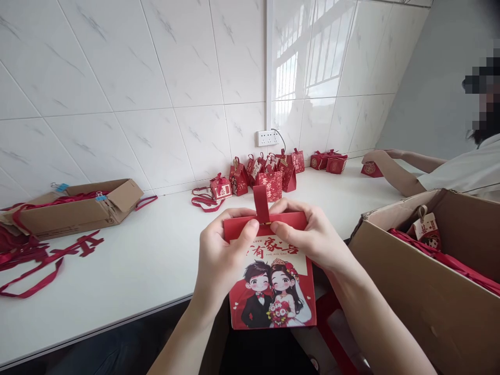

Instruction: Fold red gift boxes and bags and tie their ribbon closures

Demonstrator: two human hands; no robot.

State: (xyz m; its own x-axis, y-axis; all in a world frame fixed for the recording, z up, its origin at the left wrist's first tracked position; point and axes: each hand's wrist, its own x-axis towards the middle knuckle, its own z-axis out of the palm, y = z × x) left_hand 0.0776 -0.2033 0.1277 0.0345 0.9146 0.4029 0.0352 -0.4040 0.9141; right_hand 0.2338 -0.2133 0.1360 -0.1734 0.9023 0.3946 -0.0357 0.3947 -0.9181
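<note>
I hold a red paper gift bag (273, 284) printed with a cartoon bride and groom, upright in front of me just past the counter edge. My left hand (221, 255) grips its top left edge, thumb pressed on the folded red flap. My right hand (312, 234) grips the top right edge, thumb meeting the left one at the middle. A red ribbon loop (261, 204) stands up between the thumbs.
Several finished red bags (269, 174) stand by the tiled wall near a socket (267, 137). A flat cardboard box (78, 205) with red ribbons (35, 258) lies at left. An open carton (425, 291) stands at right. Another person's hand (377, 159) rests on a red box.
</note>
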